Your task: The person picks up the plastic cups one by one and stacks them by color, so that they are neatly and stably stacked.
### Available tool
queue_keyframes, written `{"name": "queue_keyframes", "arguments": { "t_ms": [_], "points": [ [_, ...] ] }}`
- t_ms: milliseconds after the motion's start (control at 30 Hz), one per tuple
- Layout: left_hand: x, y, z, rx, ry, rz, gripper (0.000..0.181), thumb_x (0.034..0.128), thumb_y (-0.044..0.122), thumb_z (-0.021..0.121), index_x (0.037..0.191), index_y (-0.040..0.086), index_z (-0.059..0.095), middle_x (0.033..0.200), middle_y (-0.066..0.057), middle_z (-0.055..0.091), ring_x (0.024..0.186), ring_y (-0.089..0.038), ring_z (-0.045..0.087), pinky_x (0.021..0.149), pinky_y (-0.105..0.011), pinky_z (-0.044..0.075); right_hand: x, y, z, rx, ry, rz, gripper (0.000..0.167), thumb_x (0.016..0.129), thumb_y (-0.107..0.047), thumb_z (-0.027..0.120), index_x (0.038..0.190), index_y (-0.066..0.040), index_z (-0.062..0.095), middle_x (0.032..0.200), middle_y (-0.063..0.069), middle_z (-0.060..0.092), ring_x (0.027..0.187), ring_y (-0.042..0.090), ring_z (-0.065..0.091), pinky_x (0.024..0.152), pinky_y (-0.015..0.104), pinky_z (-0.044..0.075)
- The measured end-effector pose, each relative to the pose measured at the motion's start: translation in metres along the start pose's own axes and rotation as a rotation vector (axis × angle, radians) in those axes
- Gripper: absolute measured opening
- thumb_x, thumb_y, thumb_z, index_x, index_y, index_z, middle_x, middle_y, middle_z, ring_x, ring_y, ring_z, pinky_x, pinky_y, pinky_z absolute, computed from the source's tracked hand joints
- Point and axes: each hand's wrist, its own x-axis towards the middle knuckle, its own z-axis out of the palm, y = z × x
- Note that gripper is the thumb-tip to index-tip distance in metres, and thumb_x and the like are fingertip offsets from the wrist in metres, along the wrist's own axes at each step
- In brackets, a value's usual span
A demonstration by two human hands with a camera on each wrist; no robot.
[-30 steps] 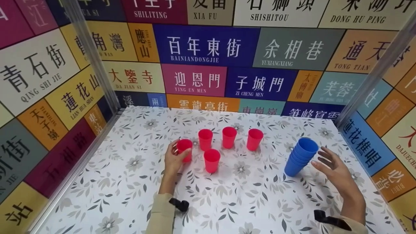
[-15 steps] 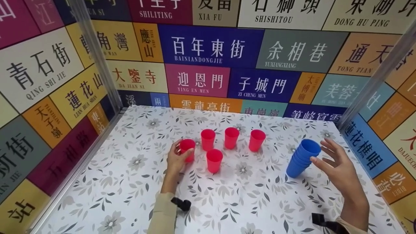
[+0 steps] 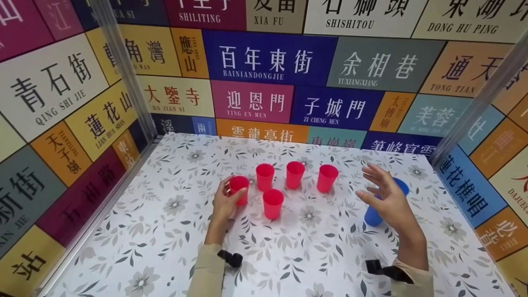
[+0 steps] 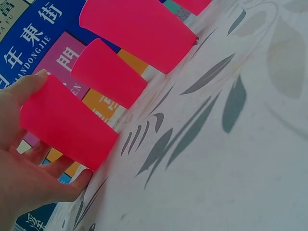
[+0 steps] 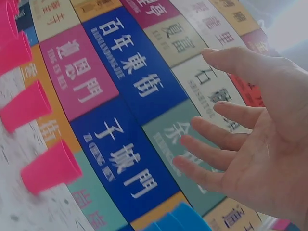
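Gripping a red cup [image 4: 71,122], the left hand [image 3: 225,204] has four red cups [image 3: 295,176] to its right; the right hand [image 3: 390,202], fingers apart, partly hides stacked blue cups [image 3: 373,215].

Floral-print tabletop [image 3: 313,251]; multicoloured lettered wall panels [image 3: 270,57] behind and beside
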Motion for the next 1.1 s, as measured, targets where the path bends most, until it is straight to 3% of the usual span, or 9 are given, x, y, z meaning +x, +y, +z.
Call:
{"name": "queue_keyframes", "arguments": {
  "t_ms": [167,400,500,633,867,1100],
  "points": [
    [0.001,0.001,0.0,0.002,0.007,0.006,0.066,0.0866,0.016,0.078,0.146,0.013,0.048,0.139,-0.022,0.057,0.131,-0.037,0.055,0.11,-0.046,0.047,0.013,-0.009,0.023,0.055,-0.048,-0.029,0.074,0.093,-0.013,0.071,0.156,-0.014,0.032,0.156,0.015,0.042,0.144,0.027,0.041,0.102,0.009,0.041],
    [0.002,0.002,0.0,-0.004,0.013,0.009,0.066,0.0869,0.016,0.077,0.146,0.013,0.048,0.14,-0.021,0.058,0.13,-0.036,0.056,0.109,-0.046,0.047,0.028,-0.014,0.062,0.111,-0.102,-0.055,0.073,0.089,-0.01,0.074,0.153,-0.01,0.038,0.152,0.014,0.048,0.142,0.031,0.043,0.103,0.013,0.043],
    [0.001,0.001,-0.001,-0.007,0.011,0.006,0.066,0.0869,0.015,0.077,0.146,0.014,0.048,0.139,-0.021,0.058,0.13,-0.035,0.056,0.109,-0.045,0.048,0.032,-0.011,0.08,0.135,-0.123,-0.056,0.072,0.088,-0.009,0.075,0.151,-0.009,0.041,0.151,0.015,0.05,0.142,0.033,0.044,0.111,0.033,0.045],
    [0.0,0.0,-0.001,-0.014,0.014,0.007,0.066,0.0869,0.016,0.077,0.146,0.013,0.048,0.139,-0.022,0.058,0.13,-0.035,0.056,0.108,-0.044,0.048,0.037,-0.006,0.102,0.157,-0.16,-0.043,0.072,0.088,-0.016,0.077,0.151,-0.015,0.042,0.152,0.012,0.049,0.143,0.032,0.043,0.116,0.058,0.036],
    [0.0,-0.002,0.0,-0.012,-0.015,0.01,0.069,0.0883,0.018,0.077,0.148,0.01,0.045,0.144,-0.022,0.054,0.135,-0.037,0.052,0.111,-0.046,0.046,0.04,0.005,0.131,0.161,-0.195,0.016,0.075,0.086,-0.024,0.079,0.151,-0.022,0.042,0.157,0.005,0.044,0.146,0.028,0.04,0.116,0.054,0.037],
    [0.001,-0.003,-0.001,-0.013,-0.009,0.016,0.068,0.0883,0.016,0.076,0.148,0.01,0.045,0.142,-0.022,0.055,0.134,-0.036,0.053,0.111,-0.046,0.045,0.041,0.02,0.154,0.187,-0.233,0.028,0.079,0.084,-0.027,0.081,0.152,-0.02,0.041,0.157,0.006,0.042,0.146,0.031,0.037,0.117,0.057,0.034]
  ]
}}
